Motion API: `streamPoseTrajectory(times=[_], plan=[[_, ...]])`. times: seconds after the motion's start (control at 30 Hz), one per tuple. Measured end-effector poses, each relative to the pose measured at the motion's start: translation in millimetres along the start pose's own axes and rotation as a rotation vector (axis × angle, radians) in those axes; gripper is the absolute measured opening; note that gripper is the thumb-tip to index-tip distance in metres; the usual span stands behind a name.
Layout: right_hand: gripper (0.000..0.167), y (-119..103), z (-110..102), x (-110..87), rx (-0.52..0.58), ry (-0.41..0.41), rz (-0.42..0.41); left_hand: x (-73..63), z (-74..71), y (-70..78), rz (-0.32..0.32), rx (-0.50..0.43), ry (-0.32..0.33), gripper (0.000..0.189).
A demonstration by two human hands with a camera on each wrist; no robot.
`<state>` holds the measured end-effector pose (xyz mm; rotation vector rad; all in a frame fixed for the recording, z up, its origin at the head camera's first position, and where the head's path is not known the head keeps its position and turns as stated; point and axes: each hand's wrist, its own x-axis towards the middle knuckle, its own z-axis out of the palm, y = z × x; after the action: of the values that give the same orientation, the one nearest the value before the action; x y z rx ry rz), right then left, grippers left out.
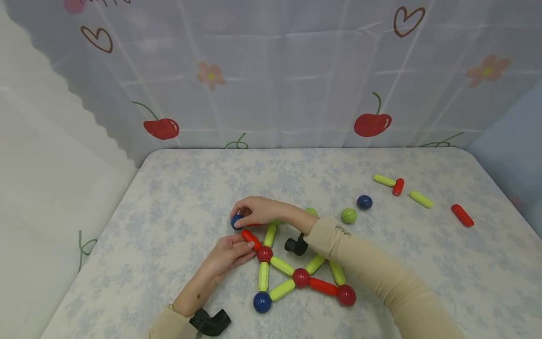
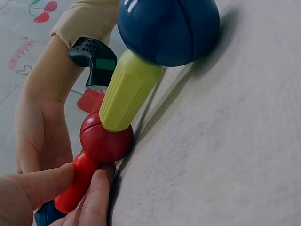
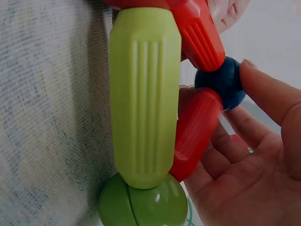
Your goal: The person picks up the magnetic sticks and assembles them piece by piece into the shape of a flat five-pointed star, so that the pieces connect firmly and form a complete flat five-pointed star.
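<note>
My left hand [image 1: 228,253] pinches a short red rod [image 2: 75,186] between thumb and fingers, beside the red ball [image 1: 264,254] at one end of it. Thumb and fingertips of my right hand [image 1: 261,210] grip a blue ball [image 3: 218,82], where the tips of two red rods meet in the right wrist view. One of these, the lower red rod [image 3: 197,129], slants down towards a green ball [image 3: 143,202]. A yellow-green rod [image 3: 146,94] runs from that green ball up to a red ball. Nearer me, another blue ball [image 1: 262,302] forms a corner of this flat ball-and-rod frame.
The frame continues right through a red ball [image 1: 301,278], a red rod [image 1: 323,286] and another red ball [image 1: 346,295]. Loose at the back right lie a green ball [image 1: 349,215], a blue ball [image 1: 364,202] and several rods [image 1: 421,199]. A printed curtain [image 1: 271,94] hangs behind the table.
</note>
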<state>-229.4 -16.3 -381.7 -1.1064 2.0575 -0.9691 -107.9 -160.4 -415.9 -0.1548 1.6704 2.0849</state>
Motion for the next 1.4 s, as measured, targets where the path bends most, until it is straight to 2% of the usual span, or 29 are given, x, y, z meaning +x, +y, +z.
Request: streamPoseTrajectory(times=[0.23, 0.4, 0.63, 0.77, 0.83, 0.93, 1.0, 1.07, 1.13, 1.23, 1.3, 1.33, 1.4], plan=[[0.021, -0.8, -1.6, -0.6, -0.015, -0.038, -0.045, 0.3, 0.1, -0.2, -0.007, -0.011, 0.012, 0.028], [0.020, -3.5, -2.0, -1.9, -0.018, -0.056, -0.036, 0.9, 0.3, 0.4, -0.009, -0.015, 0.030, 0.023], [0.025, -4.3, -3.4, -4.0, -0.037, -0.054, -0.027, 1.3, -0.7, 0.4, -0.007, -0.015, 0.042, 0.026], [0.032, -6.6, -8.9, -18.7, -0.071, 0.029, -0.027, 1.9, -0.2, -0.1, -0.009, -0.018, 0.046, 0.028], [0.034, -10.3, -14.6, -36.4, -0.096, 0.111, -0.042, 2.2, 0.3, -0.3, -0.013, -0.012, 0.048, 0.031], [0.034, -15.8, -21.2, -75.5, -0.146, 0.249, -0.019, 1.7, 1.3, 1.0, -0.020, 0.030, 0.081, 0.034], [0.033, -14.5, -20.9, -107.0, -0.185, 0.326, 0.007, 1.9, -0.7, 2.9, -0.031, 0.088, 0.103, 0.035], [0.032, -9.0, -16.1, -139.1, -0.197, 0.382, 0.072, 1.2, -6.9, 6.7, -0.038, 0.180, 0.118, 0.036], [0.031, -0.6, -8.7, -170.4, -0.203, 0.426, 0.122, -1.9, -15.7, 13.9, 0.001, 0.363, 0.147, 0.039], [0.031, 11.9, 4.5, -209.0, -0.195, 0.465, 0.227, -4.7, -26.7, 27.0, 0.137, 0.715, 0.228, 0.043], [0.031, 16.7, 14.2, -226.5, -0.185, 0.476, 0.283, -2.8, -28.8, 35.5, 0.240, 0.910, 0.286, 0.044], [0.032, 17.9, 19.3, -232.4, -0.177, 0.471, 0.306, 1.0, -28.5, 38.3, 0.280, 0.972, 0.292, 0.044], [0.036, 18.1, 30.3, -239.3, -0.147, 0.452, 0.345, 11.1, -27.3, 41.5, 0.353, 1.021, 0.220, 0.044]])
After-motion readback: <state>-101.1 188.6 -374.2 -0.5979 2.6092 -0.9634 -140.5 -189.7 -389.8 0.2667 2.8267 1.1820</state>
